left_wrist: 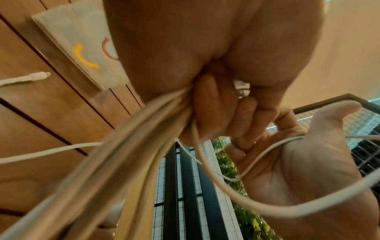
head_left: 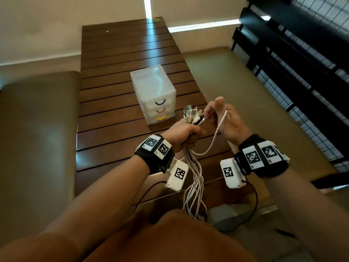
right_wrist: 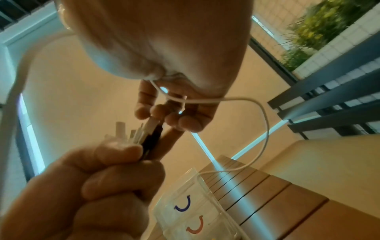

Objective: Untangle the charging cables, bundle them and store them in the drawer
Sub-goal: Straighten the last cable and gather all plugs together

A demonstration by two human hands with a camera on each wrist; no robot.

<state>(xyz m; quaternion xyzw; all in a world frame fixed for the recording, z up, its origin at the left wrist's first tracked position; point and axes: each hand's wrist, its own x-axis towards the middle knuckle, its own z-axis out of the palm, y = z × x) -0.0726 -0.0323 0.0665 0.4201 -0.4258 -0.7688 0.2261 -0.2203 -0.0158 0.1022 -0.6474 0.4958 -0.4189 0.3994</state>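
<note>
A brown wooden table (head_left: pixel 117 76) with long slats stood by a cream wall (head_left: pixel 56 25). Soft brown benches (head_left: pixel 37 129) sat beside it. A black railing (head_left: pixel 302 63) stood on the right.

Left wrist band (head_left: pixel 151 157): black strap around the left wrist, carrying white plates printed with black-and-white square markers.
Left wrist camera (head_left: pixel 177 175): white box on the inner side of the band, one square marker on its face.
Right wrist band (head_left: pixel 264 157): black strap with white marker plates across its top.
Right wrist camera (head_left: pixel 233 173): white box with rounded corners, one square marker.
Leads (head_left: pixel 254 205): thin black wires running from both boxes toward the body.
Sleeves: none; forearms bare.
</note>
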